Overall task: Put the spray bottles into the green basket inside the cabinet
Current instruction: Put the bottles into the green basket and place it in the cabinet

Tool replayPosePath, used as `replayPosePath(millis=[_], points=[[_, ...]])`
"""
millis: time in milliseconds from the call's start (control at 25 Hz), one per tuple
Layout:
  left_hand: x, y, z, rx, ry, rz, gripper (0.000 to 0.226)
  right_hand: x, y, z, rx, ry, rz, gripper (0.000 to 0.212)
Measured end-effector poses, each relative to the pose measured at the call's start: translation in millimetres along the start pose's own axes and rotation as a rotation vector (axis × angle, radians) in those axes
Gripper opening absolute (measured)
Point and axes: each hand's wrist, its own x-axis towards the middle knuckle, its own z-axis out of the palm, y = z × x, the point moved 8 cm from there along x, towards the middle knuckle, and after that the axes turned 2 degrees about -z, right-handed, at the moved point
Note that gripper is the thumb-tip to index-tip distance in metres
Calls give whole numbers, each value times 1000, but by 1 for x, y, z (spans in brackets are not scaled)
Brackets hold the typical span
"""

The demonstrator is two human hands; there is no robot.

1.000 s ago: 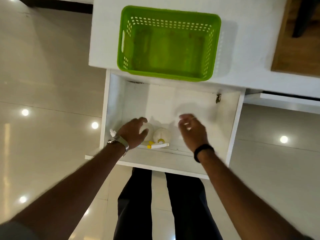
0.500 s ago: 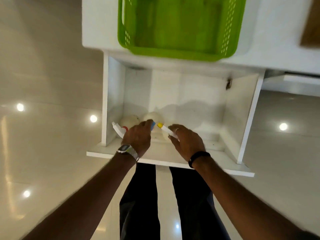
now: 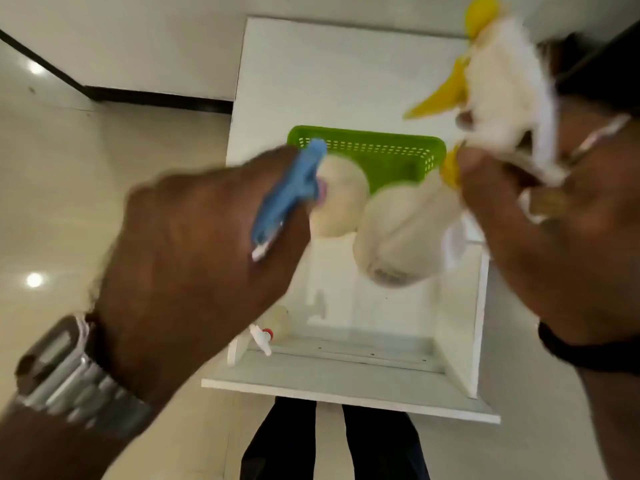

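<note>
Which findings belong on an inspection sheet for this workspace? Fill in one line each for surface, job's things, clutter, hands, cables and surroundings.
Surface: white cabinet with its top and an open compartment below.
Job's things: green basket sits on the cabinet top, not inside; blue-trigger bottle and yellow-trigger bottles are lifted in front of it; a red-nozzle bottle remains in the compartment's left corner.
Clutter: nothing seen.
Hands: left hand grips the blue-trigger bottle; right hand grips yellow-trigger bottles, apparently two, blurred.
Cables: nothing seen.
Surroundings: glossy pale floor with light reflections, dark skirting along the wall, the person's legs below the cabinet.
</note>
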Motion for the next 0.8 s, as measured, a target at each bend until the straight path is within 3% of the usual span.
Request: replayPosePath(millis=[160,280,400,600,800], points=[[60,-39,43,34,-85,-88,30,37,29,40,37,79,136,26],[83,-66,109,121,-236,-94,30,19,55,100,-13,-62,218,22],[92,-76,147,116,-287,-27,31,-4,74,141,-27,-203,239,25],[102,-74,164,107,-305,41,36,-27,86,169,-39,-322,219,27],[106,-94,160,-58,-285,-52,43,-30,89,175,17,-354,176,30]])
